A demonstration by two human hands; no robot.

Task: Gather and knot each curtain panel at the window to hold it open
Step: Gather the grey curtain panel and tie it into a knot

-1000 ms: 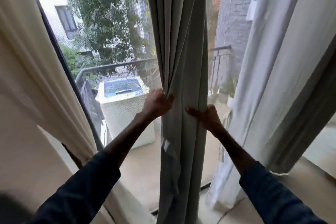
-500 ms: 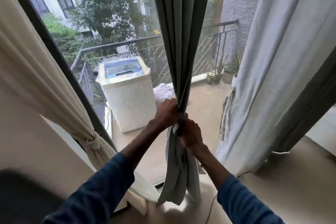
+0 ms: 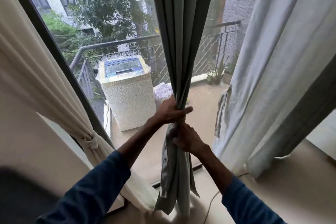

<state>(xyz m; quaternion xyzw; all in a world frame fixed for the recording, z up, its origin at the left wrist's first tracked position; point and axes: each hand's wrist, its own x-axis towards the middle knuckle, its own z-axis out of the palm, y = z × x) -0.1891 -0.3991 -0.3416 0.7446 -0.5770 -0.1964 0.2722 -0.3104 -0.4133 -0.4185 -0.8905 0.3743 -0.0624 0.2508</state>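
The grey curtain (image 3: 179, 45) hung straight down between both arms; the left hand (image 3: 170, 112) clasped the bunch above, the right hand (image 3: 187, 139) gripped it just below.

Beige indoor floor (image 3: 283, 198): thin cable (image 3: 209, 206) runs across it, grey curtain (image 3: 179, 178) hem drops onto it, cream curtain (image 3: 140, 194) tail reaches it too. Balcony floor (image 3: 203, 114) outside: washing machine (image 3: 129, 100) stands on it, whitish bundle (image 3: 162, 90) just beside, maybe a bag. Potted plants (image 3: 216, 76) sit by the railing (image 3: 127, 41).
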